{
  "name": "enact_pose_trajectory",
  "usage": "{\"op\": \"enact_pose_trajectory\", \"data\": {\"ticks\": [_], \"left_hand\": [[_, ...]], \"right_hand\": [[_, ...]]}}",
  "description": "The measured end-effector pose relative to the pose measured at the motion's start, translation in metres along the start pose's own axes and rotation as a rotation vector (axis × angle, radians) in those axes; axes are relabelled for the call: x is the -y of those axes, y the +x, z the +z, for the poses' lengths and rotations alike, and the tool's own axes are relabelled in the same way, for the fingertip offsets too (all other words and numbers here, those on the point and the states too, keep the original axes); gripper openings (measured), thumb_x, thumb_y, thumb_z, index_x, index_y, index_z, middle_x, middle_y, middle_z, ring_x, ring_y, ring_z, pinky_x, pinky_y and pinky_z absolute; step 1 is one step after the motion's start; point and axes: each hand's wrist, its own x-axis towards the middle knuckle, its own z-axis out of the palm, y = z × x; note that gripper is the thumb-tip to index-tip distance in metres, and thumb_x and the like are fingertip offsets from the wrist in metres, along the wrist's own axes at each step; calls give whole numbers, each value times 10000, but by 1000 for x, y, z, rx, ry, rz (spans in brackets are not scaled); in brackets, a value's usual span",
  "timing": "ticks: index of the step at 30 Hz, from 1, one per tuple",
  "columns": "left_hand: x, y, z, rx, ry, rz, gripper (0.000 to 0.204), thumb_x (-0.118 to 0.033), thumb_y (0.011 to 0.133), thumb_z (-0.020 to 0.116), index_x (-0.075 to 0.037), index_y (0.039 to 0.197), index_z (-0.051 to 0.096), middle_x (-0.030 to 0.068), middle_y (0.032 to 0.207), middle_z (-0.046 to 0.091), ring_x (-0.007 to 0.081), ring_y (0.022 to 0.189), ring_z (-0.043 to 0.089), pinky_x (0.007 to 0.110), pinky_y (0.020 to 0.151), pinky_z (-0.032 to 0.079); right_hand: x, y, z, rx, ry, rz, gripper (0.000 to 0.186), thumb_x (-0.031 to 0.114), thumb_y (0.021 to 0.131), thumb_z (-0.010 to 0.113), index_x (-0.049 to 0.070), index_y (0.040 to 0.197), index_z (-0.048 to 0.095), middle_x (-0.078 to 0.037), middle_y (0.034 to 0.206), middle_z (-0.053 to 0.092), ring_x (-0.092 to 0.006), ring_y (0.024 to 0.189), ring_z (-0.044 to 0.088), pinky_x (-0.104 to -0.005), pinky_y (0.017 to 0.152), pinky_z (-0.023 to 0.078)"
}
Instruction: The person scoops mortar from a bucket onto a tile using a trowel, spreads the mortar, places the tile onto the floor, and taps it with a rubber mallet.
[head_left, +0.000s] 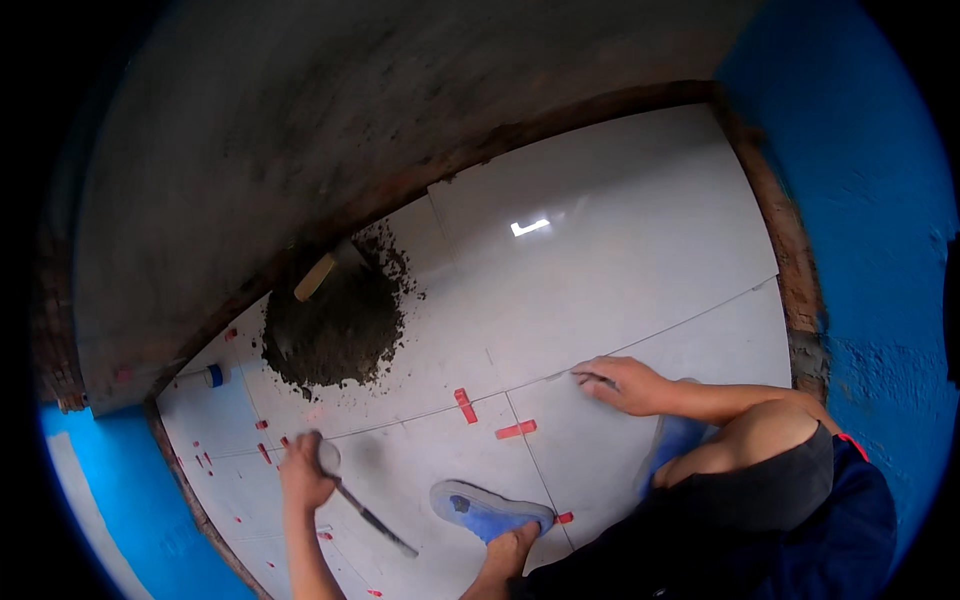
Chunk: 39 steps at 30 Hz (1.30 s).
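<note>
While crouching over tiles (600, 270): bending low, with blue shoe (485, 510) planted on pale surface.
Left hand (303, 475): closed around mallet (329, 459), gripping close to its round head, with dark handle slanting down toward the right.
Right hand (627, 386): bent low near joint (690, 319), pinching thin dark piece (602, 380), too small to identify.
Red strips (465, 406): lying across joints between both hands.
Mortar (340, 335): heaped loosely on tiles, beyond left hand, close to grey wall (230, 150).
Trowel (315, 278): lying on mortar, with pale handle slanting down to the left.
Tiles: laid out between grey wall and blue wall (870, 270).
</note>
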Motion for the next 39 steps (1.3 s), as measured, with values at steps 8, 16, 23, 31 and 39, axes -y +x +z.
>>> {"op": "enact_pose_trajectory", "data": {"ticks": [8,16,23,31,39], "left_hand": [[-316,130,-81,-336,-540,471,772,-32,533,888,-40,1211,518,143,1134,576,350,1074,562,406,918,463],[-428,208,47,-57,-801,561,957,-421,857,716,-28,1550,186,242,1586,230,355,1483,204,452,1200,164],[-430,192,160,-549,-54,428,704,-472,1008,410,24,1496,305,245,1576,248,414,1462,218,532,1178,190],[-432,194,159,-571,-67,453,656,-403,997,424,33,1478,333,245,1567,271,423,1455,240,537,1173,203],[-435,194,160,-572,-77,467,624,-355,983,447,39,1460,361,247,1552,303,432,1439,275,551,1157,228]], "right_hand": [[31,18,-14,12,437,-191,779,478,952,587,6,1494,287,-235,1278,581,-291,1211,569,-382,1002,454],[-29,-36,-82,-610,49,275,544,260,1000,476,-4,1460,355,-278,1144,626,-433,1030,620,-484,900,501],[26,-59,-159,-655,-72,96,565,173,1014,454,198,1547,271,-210,915,612,-407,817,616,-483,749,498],[-39,-77,-135,-440,159,478,578,152,1012,455,204,1552,258,-186,778,592,-351,699,607,-454,676,496],[-64,-98,-132,-787,-73,199,546,127,1000,476,186,1523,330,-197,807,630,-368,720,625,-466,709,500]]}}
